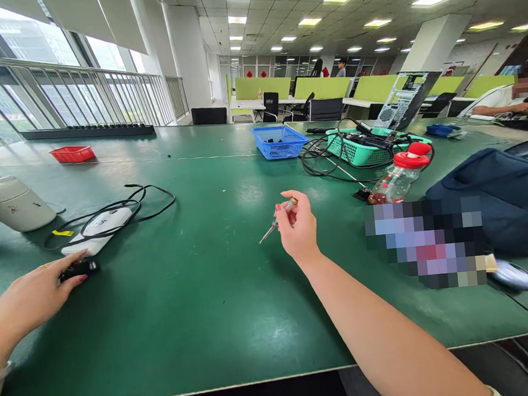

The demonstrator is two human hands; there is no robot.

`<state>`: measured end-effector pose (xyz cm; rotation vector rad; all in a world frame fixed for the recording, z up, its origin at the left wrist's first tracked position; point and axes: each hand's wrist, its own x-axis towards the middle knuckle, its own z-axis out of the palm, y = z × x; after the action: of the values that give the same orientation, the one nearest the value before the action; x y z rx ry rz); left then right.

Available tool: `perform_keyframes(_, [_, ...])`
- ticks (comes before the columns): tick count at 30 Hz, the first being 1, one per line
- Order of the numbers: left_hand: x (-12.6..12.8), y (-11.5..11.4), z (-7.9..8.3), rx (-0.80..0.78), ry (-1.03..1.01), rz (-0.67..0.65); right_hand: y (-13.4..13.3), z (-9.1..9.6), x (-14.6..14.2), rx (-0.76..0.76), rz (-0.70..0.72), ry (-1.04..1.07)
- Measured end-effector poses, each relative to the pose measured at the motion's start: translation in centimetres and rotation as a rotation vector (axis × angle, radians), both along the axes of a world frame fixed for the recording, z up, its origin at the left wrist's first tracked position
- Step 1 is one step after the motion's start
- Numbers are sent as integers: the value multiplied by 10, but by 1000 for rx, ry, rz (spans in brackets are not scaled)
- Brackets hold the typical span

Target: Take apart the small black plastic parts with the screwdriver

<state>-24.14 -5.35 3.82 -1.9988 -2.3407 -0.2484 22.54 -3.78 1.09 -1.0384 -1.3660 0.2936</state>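
Observation:
My right hand (pixel 298 229) is closed around the handle of a small screwdriver (pixel 275 223), its thin metal shaft slanting down to the left above the green table (pixel 200 314). At the left, my left hand (pixel 39 295) has its fingers closed on a small black object (pixel 78 269), largely covered by the fingers, so its kind is unclear. Just behind that hand lies a white power bank-like block (pixel 104 226), with a black cable (pixel 155 195) looped over and beside it.
A white bottle (pixel 15 201) and a red tray (pixel 73 154) are at the left. Farther back sit a blue basket (pixel 282 144) and a green basket (pixel 356 150) with cables. A red-lidded jar (pixel 396 180) and dark blue bag (pixel 499 196) are right. A person (pixel 498 103) sits far right.

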Motion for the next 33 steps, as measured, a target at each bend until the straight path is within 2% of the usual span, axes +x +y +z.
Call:
perform_keyframes(5, [16, -6, 14, -143, 99, 100, 0, 1, 1, 2, -5, 27])
perform_keyframes(8, [36, -9, 23, -116, 44, 51, -1, 3, -1, -4, 19, 58])
perform_keyframes(11, [74, -9, 29, -45, -141, -170, -7, 6, -8, -13, 90, 107])
perform_keyframes(14, [132, -2, 30, -89, -319, -452, -13, 10, -13, -28, 202, 151])
perform_keyframes(18, [209, 15, 14, -120, -321, -709, -15, 12, -12, -16, 255, 169])
perform_keyframes(21, [243, 25, -4, -145, -332, -796, -12, 10, -10, 2, 245, 142])
perform_keyframes(25, [252, 28, -19, -140, -411, -792, -12, 6, -11, 40, 203, 32])
perform_keyframes(29, [243, 27, -25, -130, -458, -742, -16, 7, -14, 62, 146, -68])
perform_keyframes(33, [241, 28, -28, -161, -514, -750, -15, 7, -13, 60, 107, -81])
